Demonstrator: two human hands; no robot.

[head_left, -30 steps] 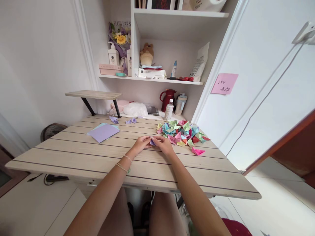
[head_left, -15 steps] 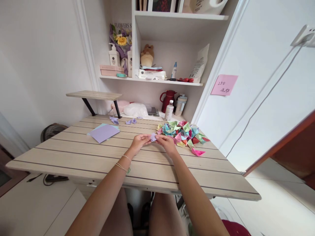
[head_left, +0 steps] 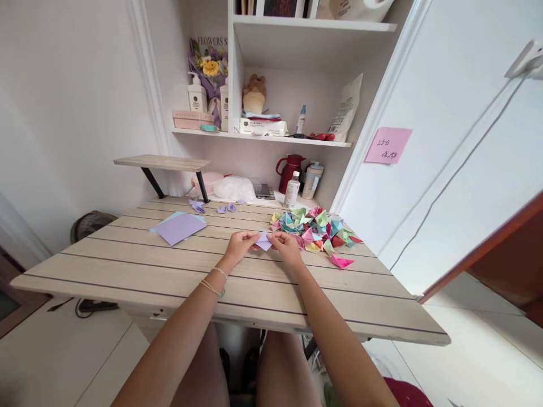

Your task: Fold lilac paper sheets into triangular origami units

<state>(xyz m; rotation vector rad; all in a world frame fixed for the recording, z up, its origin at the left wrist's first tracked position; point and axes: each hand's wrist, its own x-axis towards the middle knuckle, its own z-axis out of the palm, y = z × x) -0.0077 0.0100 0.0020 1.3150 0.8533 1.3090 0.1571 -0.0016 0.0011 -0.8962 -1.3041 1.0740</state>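
Between both hands, just above the table, is a small piece of folded purple paper (head_left: 264,242). My left hand (head_left: 241,247) pinches its left side and my right hand (head_left: 287,249) pinches its right side. Its lower point faces me. To the right of my right hand lies a heap of folded paper boats (head_left: 314,229) in many colours, with a bright pink paper boat (head_left: 341,261) at its near edge. A stack of square paper (head_left: 180,228), purple on top of light blue, lies farther left.
Several small purple folded papers (head_left: 227,208) lie at the back of the wooden table (head_left: 169,277). A raised wooden stand (head_left: 163,163) is at the back left. A plastic bottle (head_left: 292,190), a red jug (head_left: 289,172) and a tumbler (head_left: 312,181) stand behind the heap.
The purple paper between my hands now shows a wider face, with its point hanging lower toward me. Both hands stay in nearly the same place.
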